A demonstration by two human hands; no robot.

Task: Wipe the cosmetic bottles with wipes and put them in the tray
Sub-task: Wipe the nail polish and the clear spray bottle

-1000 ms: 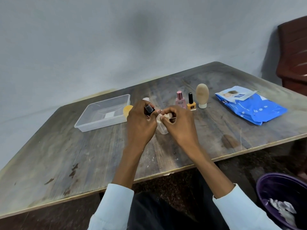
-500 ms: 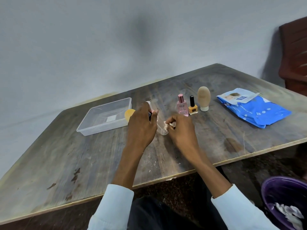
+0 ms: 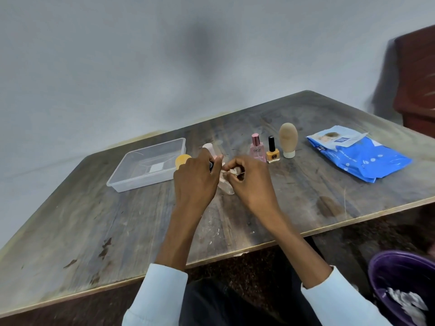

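Note:
My left hand (image 3: 195, 182) is shut on a small clear bottle (image 3: 227, 187) with a dark cap (image 3: 211, 166), held tilted just above the table. My right hand (image 3: 251, 182) pinches a crumpled white wipe (image 3: 235, 171) against that bottle. The clear plastic tray (image 3: 141, 182) sits to the left with no bottles in it. A pink perfume bottle (image 3: 257, 149), an orange nail polish (image 3: 272, 154) and a beige egg-shaped bottle (image 3: 288, 140) stand in a row behind my right hand. A pale pink-capped bottle (image 3: 208, 147) and a round orange item (image 3: 182, 160) peek out behind my left hand.
A blue pack of wipes (image 3: 360, 158) lies at the right of the wooden table (image 3: 94, 231). A purple bin (image 3: 400, 274) with used wipes stands on the floor at the lower right. A dark red chair (image 3: 416, 78) is at the far right.
Both hands have sunk a little toward the table and stay together on the bottle. My left fingers now cover more of the dark cap.

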